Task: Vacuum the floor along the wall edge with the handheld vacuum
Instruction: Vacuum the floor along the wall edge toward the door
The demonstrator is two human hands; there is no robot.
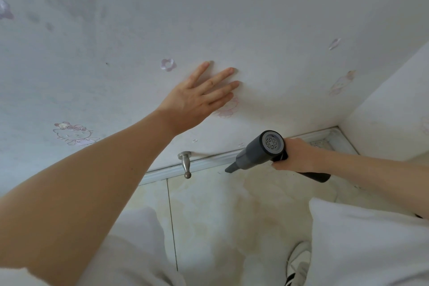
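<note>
The right hand (293,155) grips the vacuum (262,150), its tip at the floor (232,204) by the wall (232,18). The left hand (197,97) presses the wall, fingers straight and apart.

Head view, single: we look from the wearer's head, forward and steeply down, close to the wall (232,18), where it meets the floor (220,216). Wide-angle; both forearms enter from our lower corners.
</note>
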